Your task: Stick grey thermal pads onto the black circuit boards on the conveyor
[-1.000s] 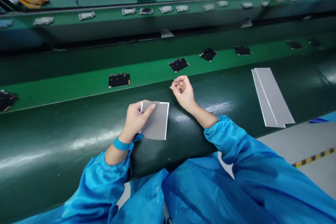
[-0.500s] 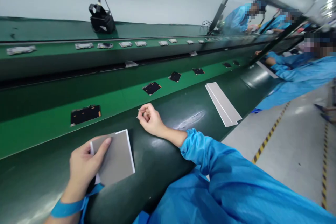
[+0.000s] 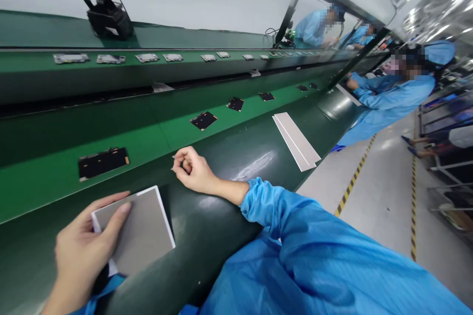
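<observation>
My left hand (image 3: 83, 238) grips a flat grey rectangular sheet with white edges (image 3: 142, 231), possibly a stack, thumb on top and fingers along its far side and beneath. It is held over the dark green bench top. My right hand (image 3: 194, 170) rests at the bench's border with the belt, fingers curled in a pinch; whether something small is between the fingertips I cannot make out. Nearest to the hands on the bright green belt lie a black circuit board (image 3: 103, 162) at the left and a smaller-looking black board (image 3: 203, 120) beyond my right hand.
Two long pale strips (image 3: 295, 142) lie overlapping on the bench (image 3: 221, 221) to the right. More black boards dot the green belt (image 3: 151, 133). An upper ledge carries several silvery boards (image 3: 147, 58) and, behind them, a black device (image 3: 109, 17). A co-worker in blue (image 3: 395, 91) sits farther right.
The view has swung slightly to the right, so most things sit farther left in the picture. Both hands keep the same grip and pose.
</observation>
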{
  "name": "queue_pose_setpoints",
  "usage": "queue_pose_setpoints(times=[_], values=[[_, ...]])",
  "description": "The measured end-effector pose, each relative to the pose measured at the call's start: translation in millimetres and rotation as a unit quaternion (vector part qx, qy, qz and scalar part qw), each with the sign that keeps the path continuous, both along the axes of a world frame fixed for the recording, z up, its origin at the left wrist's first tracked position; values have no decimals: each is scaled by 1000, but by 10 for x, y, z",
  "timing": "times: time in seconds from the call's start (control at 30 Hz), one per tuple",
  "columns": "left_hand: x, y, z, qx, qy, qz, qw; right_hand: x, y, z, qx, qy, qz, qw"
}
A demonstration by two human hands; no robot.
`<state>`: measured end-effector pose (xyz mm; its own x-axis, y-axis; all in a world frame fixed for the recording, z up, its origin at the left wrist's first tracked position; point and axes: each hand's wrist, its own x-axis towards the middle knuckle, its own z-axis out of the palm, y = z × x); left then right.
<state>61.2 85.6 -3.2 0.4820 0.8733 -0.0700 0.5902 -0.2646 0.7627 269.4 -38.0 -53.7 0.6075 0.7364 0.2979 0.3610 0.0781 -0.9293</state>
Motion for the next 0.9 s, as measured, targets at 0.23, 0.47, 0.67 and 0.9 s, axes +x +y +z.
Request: queue_pose_setpoints(times=[0.23, 0.47, 0.67, 0.9], values=[[84, 25, -122, -98, -36, -85, 991, 25, 60, -31, 31, 21, -3, 999], [70, -133, -129, -37, -144, -218, 965, -14, 68, 288, 55, 48, 17, 997], [-13, -279, -254, 23, -205, -304, 930, 20, 757, 695, 4, 36, 102, 994], [-43, -376, -334, 92, -119, -391, 908, -841, 2401, 685, -99, 43, 250, 962]])
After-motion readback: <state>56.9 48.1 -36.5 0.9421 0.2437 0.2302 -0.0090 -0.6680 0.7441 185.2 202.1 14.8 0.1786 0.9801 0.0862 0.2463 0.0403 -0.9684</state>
